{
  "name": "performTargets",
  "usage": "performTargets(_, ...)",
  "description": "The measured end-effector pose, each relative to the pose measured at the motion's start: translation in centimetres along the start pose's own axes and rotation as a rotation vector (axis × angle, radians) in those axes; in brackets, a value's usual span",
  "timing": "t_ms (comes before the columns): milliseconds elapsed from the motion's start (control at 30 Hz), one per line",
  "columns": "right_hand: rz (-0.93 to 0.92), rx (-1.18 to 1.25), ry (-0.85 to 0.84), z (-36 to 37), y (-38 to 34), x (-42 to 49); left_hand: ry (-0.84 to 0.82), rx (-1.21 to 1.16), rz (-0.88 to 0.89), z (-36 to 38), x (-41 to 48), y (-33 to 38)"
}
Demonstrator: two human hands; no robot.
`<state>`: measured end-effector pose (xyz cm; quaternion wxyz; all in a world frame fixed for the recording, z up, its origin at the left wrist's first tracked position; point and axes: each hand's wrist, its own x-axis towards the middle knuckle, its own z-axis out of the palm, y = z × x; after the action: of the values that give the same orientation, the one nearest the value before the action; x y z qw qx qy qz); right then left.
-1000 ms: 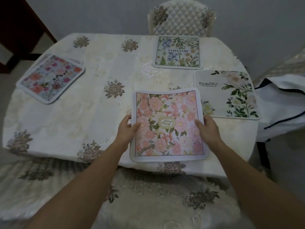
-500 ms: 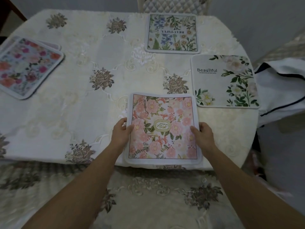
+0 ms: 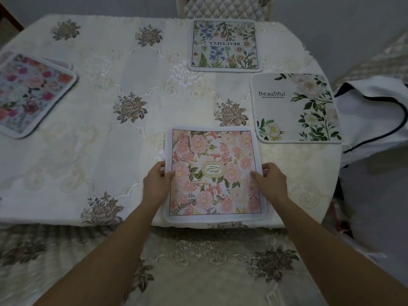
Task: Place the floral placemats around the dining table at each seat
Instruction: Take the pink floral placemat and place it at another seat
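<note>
two hands hold the pink placemat (image 3: 213,173), which lies flat at the near edge of the tabletop (image 3: 110,151). the left hand (image 3: 157,184) has its grip closed on the mat's left side, thumb on top. the right hand (image 3: 272,183) has its grip closed on the right side the same way. a bit farther, at the right, lies a white placemat (image 3: 295,109) with green leaves. a white bag (image 3: 375,115) sits just past it. at the left lies a bright placemat (image 3: 31,93) with red and pink flowers. at the far side lies a blue flower placemat (image 3: 225,45), just in front of a padded chair (image 3: 225,7).
</note>
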<state>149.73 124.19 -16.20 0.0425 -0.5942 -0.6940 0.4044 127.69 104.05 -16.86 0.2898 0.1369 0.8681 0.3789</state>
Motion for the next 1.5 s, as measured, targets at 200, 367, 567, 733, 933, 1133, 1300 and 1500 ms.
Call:
performTargets(200,-0.020,-0.202,0.020,-0.4,0.4,0.0,0.003,0.158,0.059,-0.2,-0.1,0.2)
performTargets(367,-0.015,-0.261,0.015,-0.4,0.6,0.0,0.025,0.270,0.130,0.1,0.4,-0.8)
performTargets(567,0.048,-0.404,-0.049,-0.9,-0.3,0.4,0.155,0.532,0.257,1.4,-0.2,-0.1)
performTargets(733,-0.192,-0.688,0.135,0.2,-1.7,0.6,0.099,0.667,0.538,4.4,0.0,1.2)
performTargets(933,-0.796,-0.607,-0.026,8.3,-1.9,0.2,-0.073,0.827,0.624,8.7,0.8,0.1)
performTargets(1133,-0.774,-0.684,0.022,8.7,0.7,1.3,-0.030,0.865,0.663,6.8,2.2,-2.1)
performTargets(1300,-0.660,-0.709,0.054,6.2,2.3,2.2,-0.006,0.851,0.661,5.8,2.3,-2.6)
performTargets(1500,-0.578,-0.672,-0.013,5.3,1.0,2.1,-0.041,0.842,0.556,5.2,1.9,-1.5)
